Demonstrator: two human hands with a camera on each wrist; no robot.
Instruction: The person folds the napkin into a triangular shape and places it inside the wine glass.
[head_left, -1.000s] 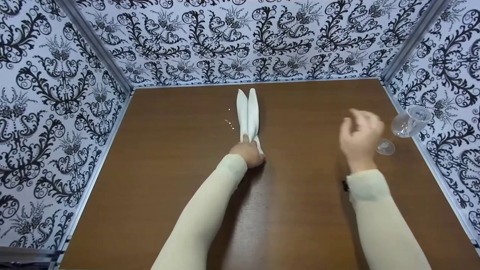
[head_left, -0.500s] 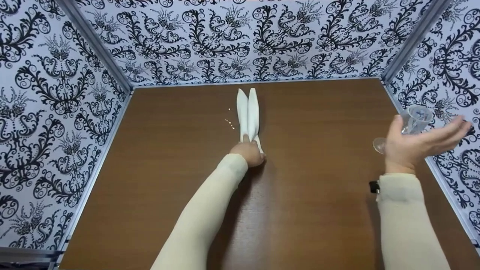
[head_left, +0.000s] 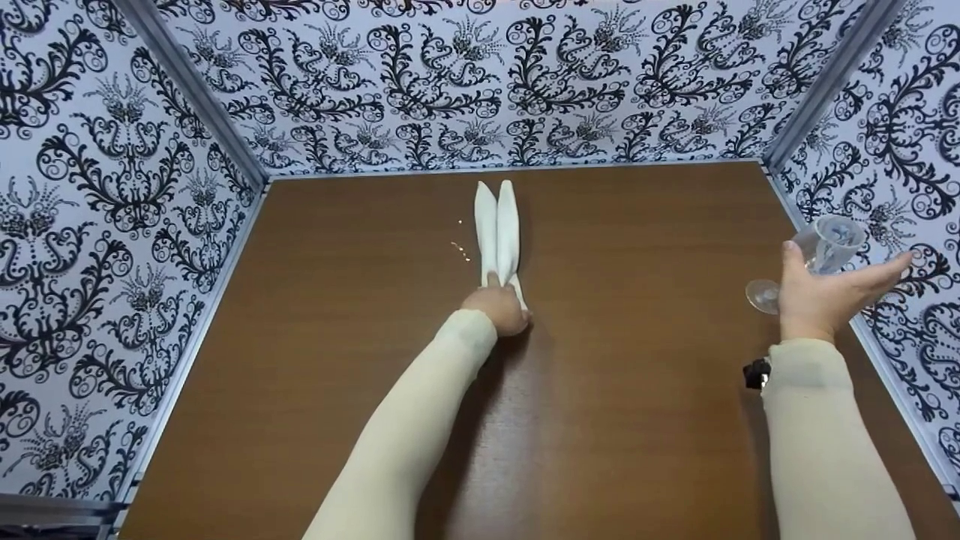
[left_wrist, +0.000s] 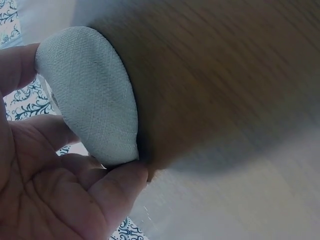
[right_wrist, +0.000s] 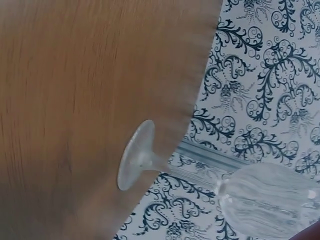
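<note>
A folded white cloth napkin [head_left: 496, 232] with two long points stands near the back middle of the table. My left hand [head_left: 495, 309] grips its base. Up close in the left wrist view, fingers [left_wrist: 120, 187] and thumb close around the napkin's rounded white end [left_wrist: 92, 95]. At the right edge of the table stands a clear wine glass [head_left: 836, 247]. My right hand [head_left: 829, 300] is spread in front of it, thumb up on the left, fingers stretched to the right, partly hiding bowl and stem. The right wrist view shows the glass's foot [right_wrist: 136, 156] on the wood.
The brown wooden table [head_left: 300, 337] is bordered by patterned black-and-white walls [head_left: 465, 82] at the back and both sides. A few tiny pale specks [head_left: 460, 251] show left of the napkin. A metal rail [head_left: 885, 360] runs along the right edge.
My right hand has moved right, from left of the wine glass to in front of it, and its fingers have spread. The left hand and napkin have stayed put.
</note>
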